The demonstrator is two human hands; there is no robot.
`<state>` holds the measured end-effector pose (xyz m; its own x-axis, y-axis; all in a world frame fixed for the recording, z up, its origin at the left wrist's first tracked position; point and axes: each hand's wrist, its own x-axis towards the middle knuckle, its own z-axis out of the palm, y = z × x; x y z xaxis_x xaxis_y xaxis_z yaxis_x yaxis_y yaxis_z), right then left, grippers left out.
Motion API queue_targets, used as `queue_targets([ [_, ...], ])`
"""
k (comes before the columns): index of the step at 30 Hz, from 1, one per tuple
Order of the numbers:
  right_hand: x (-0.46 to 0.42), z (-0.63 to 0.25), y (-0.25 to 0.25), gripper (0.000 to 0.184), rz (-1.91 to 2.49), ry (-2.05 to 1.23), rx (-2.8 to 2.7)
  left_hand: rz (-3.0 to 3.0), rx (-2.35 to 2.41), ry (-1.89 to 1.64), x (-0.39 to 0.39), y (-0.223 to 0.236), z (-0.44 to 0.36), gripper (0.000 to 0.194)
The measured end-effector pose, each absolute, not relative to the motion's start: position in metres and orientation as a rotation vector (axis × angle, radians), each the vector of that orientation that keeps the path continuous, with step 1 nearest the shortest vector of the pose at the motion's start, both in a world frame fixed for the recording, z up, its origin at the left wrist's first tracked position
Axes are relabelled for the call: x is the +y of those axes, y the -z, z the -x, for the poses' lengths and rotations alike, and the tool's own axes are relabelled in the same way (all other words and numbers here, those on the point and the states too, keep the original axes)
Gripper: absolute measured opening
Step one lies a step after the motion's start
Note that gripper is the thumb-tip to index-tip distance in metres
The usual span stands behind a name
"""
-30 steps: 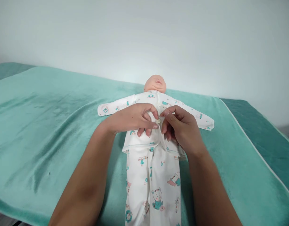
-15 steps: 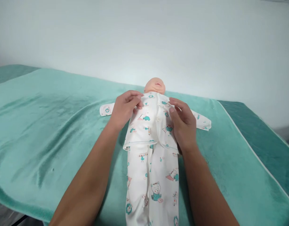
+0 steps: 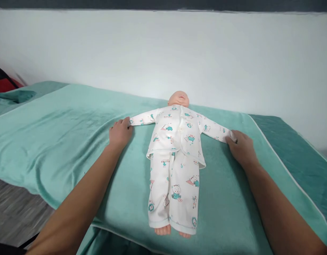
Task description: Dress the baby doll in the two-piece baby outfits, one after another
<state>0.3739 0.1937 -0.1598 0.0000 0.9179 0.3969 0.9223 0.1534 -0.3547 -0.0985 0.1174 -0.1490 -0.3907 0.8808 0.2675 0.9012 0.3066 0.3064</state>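
Note:
A baby doll (image 3: 178,98) lies on its back, dressed in a white printed long-sleeved top (image 3: 176,131) and matching trousers (image 3: 174,191), its toes showing at the hems. The top's front edges meet down the middle of the chest. At the end of the sleeve on the left, my left hand (image 3: 121,134) is closed on the cuff. My right hand (image 3: 242,147) grips the other sleeve's cuff, thumb on top. Both sleeves are stretched out sideways, and the doll's hands are hidden.
A light green blanket (image 3: 73,141) with soft folds lies under the doll. Darker green cloth (image 3: 293,141) shows at the right. Behind stands a white wall (image 3: 163,53). Grey flooring (image 3: 17,202) is visible at lower left, and a red and black object (image 3: 4,83) at the far left.
My hands have moved outward from the doll's chest to the ends of its sleeves and closed on them. The view has shifted, so the doll's feet now show.

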Motion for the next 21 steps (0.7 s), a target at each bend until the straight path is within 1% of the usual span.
queue_targets([
  [2,0.191,-0.38,0.156,0.043,1.874,0.022,-1.774,1.715,-2.496,0.589,0.12,0.15,0.103,0.052],
  [4,0.187,-0.378,0.151,0.043,1.954,-0.042,-1.695,1.722,-2.474,0.575,0.122,0.151,0.106,0.051],
  [7,0.183,-0.372,0.146,0.04,1.975,-0.151,-1.621,1.709,-2.449,0.626,0.123,0.151,0.113,0.047],
  [11,0.184,-0.373,0.144,0.039,1.953,-0.12,-1.536,1.753,-2.388,0.724,0.125,0.15,0.126,0.043],
  [13,0.184,-0.372,0.143,0.036,1.863,-0.023,-1.533,1.778,-2.362,0.759,0.126,0.15,0.128,0.043],
  [16,0.173,-0.355,0.137,0.033,1.608,0.101,-1.575,1.792,-2.315,0.815,0.121,0.152,0.121,0.043],
  [19,0.143,-0.318,0.126,0.027,1.309,-0.018,-1.681,1.79,-2.233,0.915,0.104,0.153,0.1,0.046],
  [21,0.114,-0.29,0.122,0.019,1.098,-0.132,-1.765,1.909,-2.138,1.06,0.084,0.151,0.079,0.042],
])
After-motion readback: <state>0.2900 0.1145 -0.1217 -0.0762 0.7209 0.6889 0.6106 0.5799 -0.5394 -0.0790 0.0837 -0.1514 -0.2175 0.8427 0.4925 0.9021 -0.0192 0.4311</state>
